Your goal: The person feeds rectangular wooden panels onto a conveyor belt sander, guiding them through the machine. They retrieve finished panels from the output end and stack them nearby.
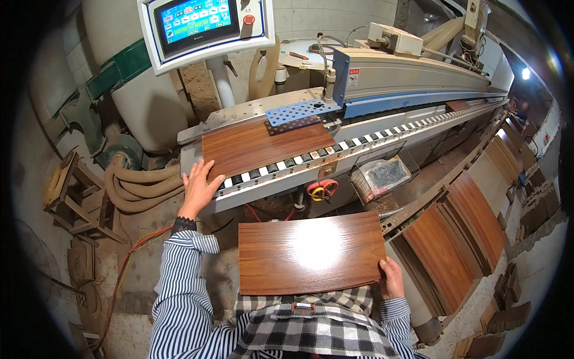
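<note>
Stretching from near left to far right, a long machine bears a brown wood-grain panel flat at its left end, beside a row of black-and-white track pads, presumably for even support. To the right, more panels lie stacked. Nearest, a second panel appears to lean on the checked apron, probably because only its right edge is grasped, by the right grip. The left grip, unclenched with fingers spread, touches the first panel's near left corner, likely steadying it. Red-and-yellow scissors hang on the machine's near side, perhaps for easy reach.
</note>
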The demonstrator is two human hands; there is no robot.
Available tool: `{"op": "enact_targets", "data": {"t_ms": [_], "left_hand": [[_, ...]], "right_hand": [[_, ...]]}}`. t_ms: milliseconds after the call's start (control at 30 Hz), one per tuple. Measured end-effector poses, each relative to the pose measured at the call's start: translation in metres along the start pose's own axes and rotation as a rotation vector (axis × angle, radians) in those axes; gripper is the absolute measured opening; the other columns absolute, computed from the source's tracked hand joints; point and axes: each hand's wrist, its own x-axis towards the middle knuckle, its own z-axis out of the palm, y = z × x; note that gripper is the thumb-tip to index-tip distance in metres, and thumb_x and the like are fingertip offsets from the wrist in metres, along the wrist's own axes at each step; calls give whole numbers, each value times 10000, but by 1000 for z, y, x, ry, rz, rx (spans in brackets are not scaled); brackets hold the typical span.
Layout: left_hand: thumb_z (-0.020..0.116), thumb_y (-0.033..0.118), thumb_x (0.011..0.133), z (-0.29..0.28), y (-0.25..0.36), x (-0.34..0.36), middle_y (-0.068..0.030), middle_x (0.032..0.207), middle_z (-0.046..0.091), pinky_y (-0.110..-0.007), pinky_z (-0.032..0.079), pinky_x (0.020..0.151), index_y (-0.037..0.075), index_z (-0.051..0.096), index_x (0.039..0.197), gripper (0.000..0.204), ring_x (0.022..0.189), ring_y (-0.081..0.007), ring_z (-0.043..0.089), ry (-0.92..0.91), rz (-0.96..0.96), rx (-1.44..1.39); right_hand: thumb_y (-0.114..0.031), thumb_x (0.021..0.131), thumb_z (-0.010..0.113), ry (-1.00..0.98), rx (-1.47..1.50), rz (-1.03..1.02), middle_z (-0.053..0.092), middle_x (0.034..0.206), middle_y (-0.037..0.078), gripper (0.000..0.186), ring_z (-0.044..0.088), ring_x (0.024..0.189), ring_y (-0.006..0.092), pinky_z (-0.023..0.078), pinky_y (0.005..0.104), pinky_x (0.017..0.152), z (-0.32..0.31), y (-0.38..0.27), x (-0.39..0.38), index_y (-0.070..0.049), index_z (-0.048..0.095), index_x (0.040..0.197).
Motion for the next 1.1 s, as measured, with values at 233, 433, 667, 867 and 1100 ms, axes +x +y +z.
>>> {"op": "enact_targets", "data": {"t_ms": [233, 433, 667, 867, 1100], "left_hand": [[559, 541, 890, 30, 43, 17, -212, 1475, 400, -587, 49, 1148, 128, 521, 1368, 633, 1433, -368, 246, 24, 59, 92], [537, 549, 896, 59, 93, 36, -214, 1496, 366, -579, 45, 1154, 132, 458, 1417, 672, 1440, -363, 236, -12, 73, 87], [556, 494, 909, 64, 96, 46, -200, 1474, 410, -511, 88, 1170, 87, 405, 1445, 690, 1432, -346, 267, -29, 194, -380], [602, 167, 944, 13, 53, 4, -148, 1390, 512, -332, 367, 1068, 12, 444, 1402, 508, 1303, -200, 462, -53, 224, -970], [676, 418, 834, -26, 30, -81, -151, 1521, 349, -495, 166, 1168, 135, 476, 1407, 669, 1440, -339, 247, -44, 379, -303]], "right_hand": [[-140, 956, 557, -31, 9, -19, 662, 1041, 60, 300, 629, 907, 129, 518, 269, 810, -4, 2, 0, 28, 571, 1203], [-188, 958, 544, -89, -43, -19, 656, 1073, 70, 406, 655, 859, 151, 545, 283, 717, -2, -7, -8, 10, 504, 1311], [-255, 969, 545, -210, 94, -106, 655, 1077, 94, 508, 670, 771, 160, 578, 278, 618, -13, -3, -5, 24, 433, 1378], [-261, 984, 524, -296, 212, -208, 643, 1138, 143, 576, 683, 837, 200, 593, 305, 645, -1, -29, 4, 38, 331, 1437], [-250, 1003, 500, -363, 159, -195, 647, 1135, 135, 518, 691, 855, 210, 607, 297, 684, 83, -67, 58, -27, 351, 1446]]}}
